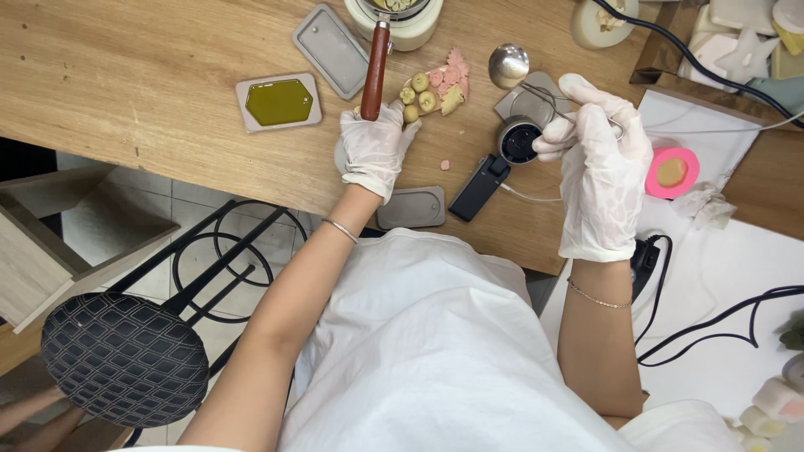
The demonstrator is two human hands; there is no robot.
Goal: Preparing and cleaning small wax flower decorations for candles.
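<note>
Two gloved hands over a wooden table (pixel 126 75), both busy. Left hand (pixel 373 144) closed around the lower end of a reddish-brown wooden handle (pixel 376 59), knuckles up, handle running away from the body to a cream-coloured pot (pixel 400 18) at the table's far edge. Right hand (pixel 596 142) curled shut on the thin wire handle of a small round metal spoon (pixel 508 65), bowl tilted and held just above and beyond a little black cup-shaped burner (pixel 519 140). Just left of that burner, between the two hands: a cluster of small green and pink wax shapes (pixel 434 88) on a pale tray, touching the left hand's fingertips. Nearer the body from the burner, a black rectangular device (pixel 478 187) and a grey mould (pixel 410 207) at the table edge. Far left of the burner, a mould filled with olive-green wax (pixel 279 102); to its right, a pink ring mould (pixel 672 172) on white paper.
</note>
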